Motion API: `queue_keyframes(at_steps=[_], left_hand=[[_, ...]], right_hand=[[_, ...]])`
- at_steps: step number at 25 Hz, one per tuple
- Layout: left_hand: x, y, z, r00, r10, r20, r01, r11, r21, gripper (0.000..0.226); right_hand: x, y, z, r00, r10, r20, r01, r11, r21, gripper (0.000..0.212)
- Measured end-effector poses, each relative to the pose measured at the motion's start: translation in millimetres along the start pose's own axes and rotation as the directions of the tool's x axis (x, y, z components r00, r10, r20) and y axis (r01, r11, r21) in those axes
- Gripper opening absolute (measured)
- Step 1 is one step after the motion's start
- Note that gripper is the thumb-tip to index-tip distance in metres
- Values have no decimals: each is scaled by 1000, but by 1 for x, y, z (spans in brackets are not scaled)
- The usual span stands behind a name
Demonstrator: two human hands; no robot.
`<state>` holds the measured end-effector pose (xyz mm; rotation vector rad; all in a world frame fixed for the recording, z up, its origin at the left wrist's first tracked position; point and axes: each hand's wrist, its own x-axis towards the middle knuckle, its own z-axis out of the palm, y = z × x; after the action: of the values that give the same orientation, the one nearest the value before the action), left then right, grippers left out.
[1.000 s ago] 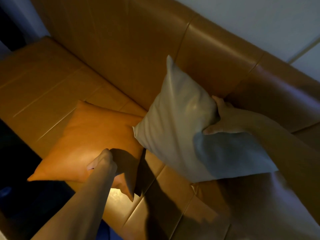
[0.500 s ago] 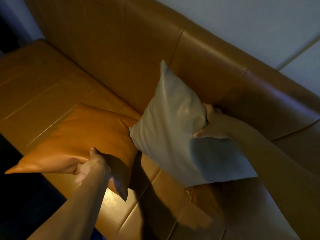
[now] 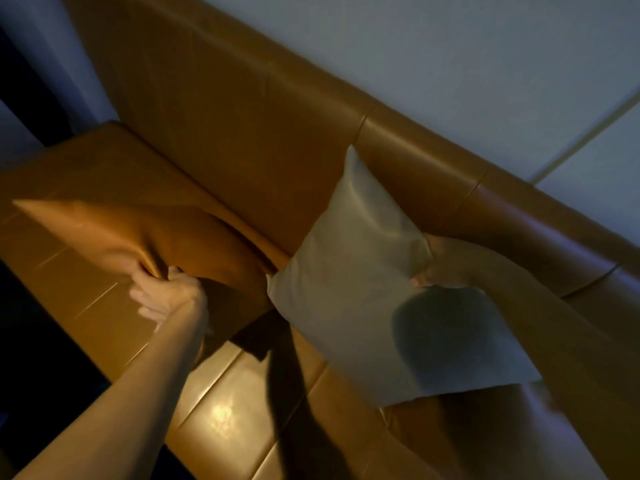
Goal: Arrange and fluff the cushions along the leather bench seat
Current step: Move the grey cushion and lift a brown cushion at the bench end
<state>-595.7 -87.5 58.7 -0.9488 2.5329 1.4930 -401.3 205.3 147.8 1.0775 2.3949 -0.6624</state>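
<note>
A tan leather bench seat (image 3: 221, 403) with a tall backrest (image 3: 242, 126) runs diagonally through the view. My left hand (image 3: 166, 294) grips the near edge of an orange leather cushion (image 3: 145, 233), which is lifted off the seat and tilted, its far corner pointing left. My right hand (image 3: 433, 265) clutches the right edge of a grey cushion (image 3: 356, 285) that stands tilted against the backrest, with its lower corner over the seat. The two cushions almost touch near the middle.
A pale wall (image 3: 450, 64) rises behind the backrest. Dark floor (image 3: 41, 358) lies beyond the bench's front edge at lower left. The bench's left end (image 3: 104, 133) meets a dark gap beside the wall. Light is dim and the orange cushion is blurred by motion.
My left hand took hold of the orange cushion's near edge and raised it from lying flat on the seat. The grey cushion stays held by my right hand against the backrest.
</note>
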Motion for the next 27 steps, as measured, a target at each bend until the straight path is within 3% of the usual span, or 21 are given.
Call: queue_keyframes(at_steps=[3, 6, 10, 15, 22, 24, 27], left_hand=[[24, 22, -6, 987, 155, -31, -155, 988, 4, 54], [34, 37, -9, 972, 237, 3, -237, 972, 0, 53], [36, 45, -2, 968, 245, 58, -245, 969, -10, 53], [38, 45, 2, 956, 288, 63, -290, 957, 27, 52], [28, 44, 2, 921, 382, 76, -389, 914, 117, 54], [27, 47, -3, 889, 450, 84, -458, 872, 175, 55], [37, 61, -21, 760, 633, 149, -643, 698, 316, 66]], right_hand=[[3, -9, 9, 999, -35, 18, 36, 999, -34, 65], [9, -28, 21, 971, -100, 217, 81, 992, 97, 44], [19, -37, 7, 976, -29, 217, 24, 999, 28, 53], [28, -28, 3, 969, -13, 248, -4, 998, 70, 56], [37, -27, 26, 984, 3, 176, -17, 997, 81, 119], [34, -46, 15, 990, 14, 137, -35, 988, 153, 120], [27, -94, -3, 979, -117, -168, 147, 973, 179, 100]])
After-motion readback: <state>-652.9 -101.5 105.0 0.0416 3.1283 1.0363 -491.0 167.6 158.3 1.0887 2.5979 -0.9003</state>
